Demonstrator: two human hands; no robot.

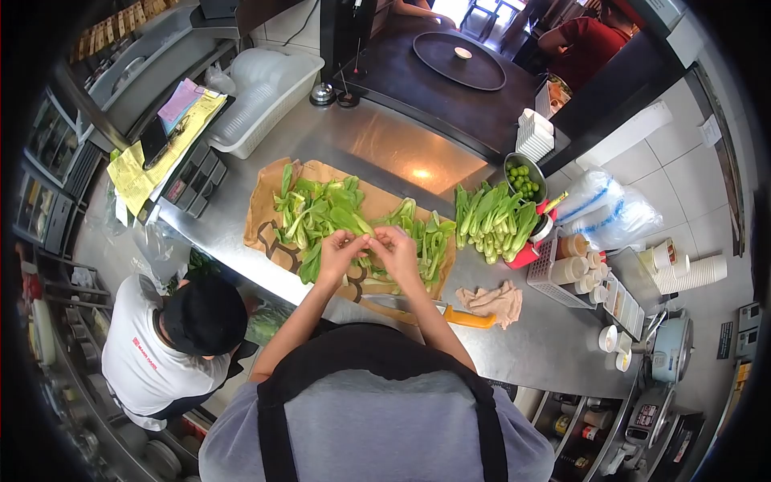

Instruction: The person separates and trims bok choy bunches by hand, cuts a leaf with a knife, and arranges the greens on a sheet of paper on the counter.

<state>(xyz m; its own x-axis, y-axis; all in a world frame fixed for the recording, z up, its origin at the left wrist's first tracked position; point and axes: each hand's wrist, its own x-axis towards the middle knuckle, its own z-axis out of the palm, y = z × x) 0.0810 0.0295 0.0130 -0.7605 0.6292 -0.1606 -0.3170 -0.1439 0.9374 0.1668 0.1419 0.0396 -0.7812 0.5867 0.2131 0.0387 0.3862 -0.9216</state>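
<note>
My left hand and my right hand are close together with fingertips pinched on a leafy green stalk. Beneath them a brown paper sheet is spread on the steel counter. A heap of loose leafy greens lies on its left part, and more loose greens lie to the right of my right hand. Near my right forearm rests a knife with a yellow-orange handle, its blade partly hidden by that arm. Beyond the paper stands a pile of whole leafy greens.
A crumpled cloth lies beside the knife. Limes fill a metal bowl. A basket of jars is at right; a white bin of plastic containers is back left. Another person in a black cap bends at the left.
</note>
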